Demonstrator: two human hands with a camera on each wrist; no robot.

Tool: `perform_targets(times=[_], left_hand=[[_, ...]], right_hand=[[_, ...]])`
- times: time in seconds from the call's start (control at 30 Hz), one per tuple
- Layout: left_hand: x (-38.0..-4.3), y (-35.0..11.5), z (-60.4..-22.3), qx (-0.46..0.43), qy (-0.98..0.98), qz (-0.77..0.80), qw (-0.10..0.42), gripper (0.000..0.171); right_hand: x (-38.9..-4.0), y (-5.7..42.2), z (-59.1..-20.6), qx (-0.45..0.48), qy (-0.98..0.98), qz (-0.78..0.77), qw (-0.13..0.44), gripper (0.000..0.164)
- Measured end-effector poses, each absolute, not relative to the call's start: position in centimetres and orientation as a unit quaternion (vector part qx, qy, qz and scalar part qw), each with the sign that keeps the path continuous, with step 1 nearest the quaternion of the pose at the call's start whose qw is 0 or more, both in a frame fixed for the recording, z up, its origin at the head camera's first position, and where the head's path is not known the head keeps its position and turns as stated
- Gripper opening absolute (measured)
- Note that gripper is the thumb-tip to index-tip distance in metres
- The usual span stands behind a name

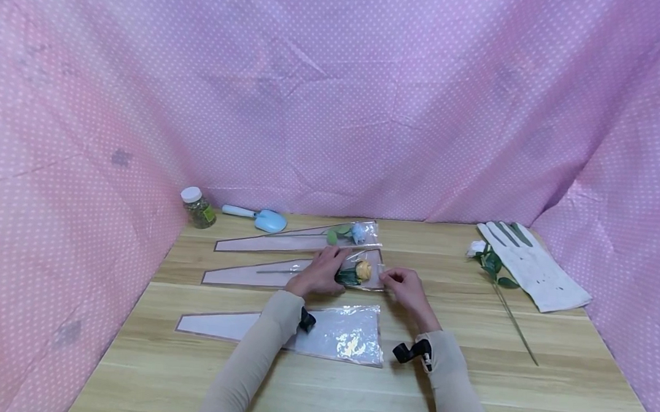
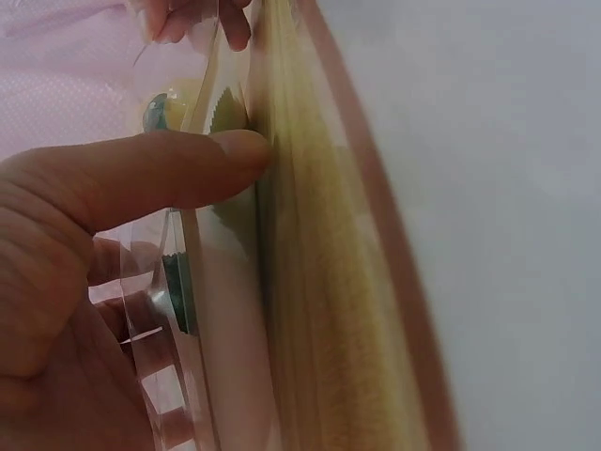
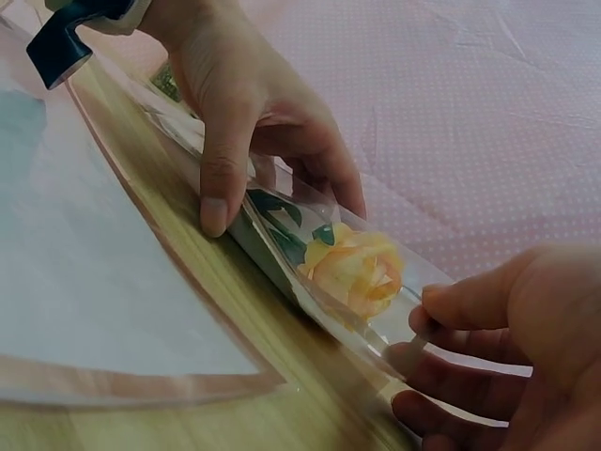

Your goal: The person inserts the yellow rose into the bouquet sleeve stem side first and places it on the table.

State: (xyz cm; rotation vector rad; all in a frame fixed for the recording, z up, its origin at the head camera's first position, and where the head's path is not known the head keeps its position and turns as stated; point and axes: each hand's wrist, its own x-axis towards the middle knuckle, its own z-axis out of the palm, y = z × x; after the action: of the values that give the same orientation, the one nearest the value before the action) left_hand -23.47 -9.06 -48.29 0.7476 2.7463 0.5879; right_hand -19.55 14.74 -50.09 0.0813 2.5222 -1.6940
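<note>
A yellow rose with green leaves lies inside a clear flower sleeve in the middle row. My left hand grips this sleeve across the leaves, thumb on the near edge and fingers on the far side. At the wide right end, my right hand pinches the sleeve's edge beside the bloom between thumb and index finger. The left thumb crosses the plastic in the left wrist view. Part of the stem is hidden under the left hand.
Behind lies a sleeve with a blue rose; nearer lies a flat sleeve under the left forearm. A jar and a blue trowel stand back left. At right, a white rose lies beside a glove.
</note>
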Motion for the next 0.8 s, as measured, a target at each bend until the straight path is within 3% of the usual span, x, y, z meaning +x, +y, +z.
perform_targets(times=[0.47,0.8], left_hand=[[-23.0,-9.0,-48.4,0.254,0.935,0.211,0.131,0.105],[-21.6,-9.8,-47.5,0.259,0.93,0.236,0.113,0.107]], right_hand=[[-19.3,15.0,-50.3,0.009,0.832,-0.553,0.05,0.023],[-17.8,15.7,-50.7,0.011,0.815,-0.576,0.063,0.054]])
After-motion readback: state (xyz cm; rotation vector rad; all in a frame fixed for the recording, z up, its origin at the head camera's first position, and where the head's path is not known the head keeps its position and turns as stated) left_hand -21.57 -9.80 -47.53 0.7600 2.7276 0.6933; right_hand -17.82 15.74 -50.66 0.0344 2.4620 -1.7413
